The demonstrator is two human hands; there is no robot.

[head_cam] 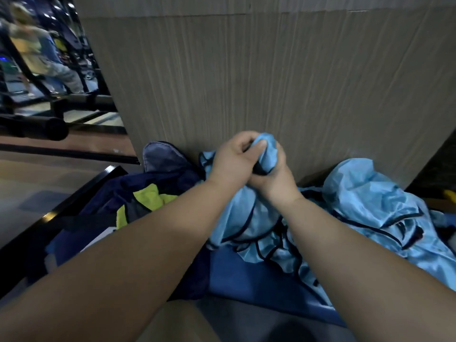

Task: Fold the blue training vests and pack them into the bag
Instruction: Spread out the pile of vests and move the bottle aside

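Note:
Both my hands meet at the centre, just in front of the wall. My left hand (pixel 234 159) and my right hand (pixel 274 178) grip a bunched top of a light blue vest (pixel 249 218) with dark trim; the rest of it hangs down onto a blue surface (pixel 249 280). A heap of more light blue vests (pixel 375 206) lies to the right. A dark navy bag (pixel 118 208) lies open on the left, with yellow-green cloth (pixel 150 196) inside it.
A wood-grain wall panel (pixel 246 82) rises directly behind the hands. A black-edged bench rim (pixel 69 206) runs along the left. Gym machines with a person (pixel 37 53) stand at the far left. A yellow object (pixel 450 196) shows at the right edge.

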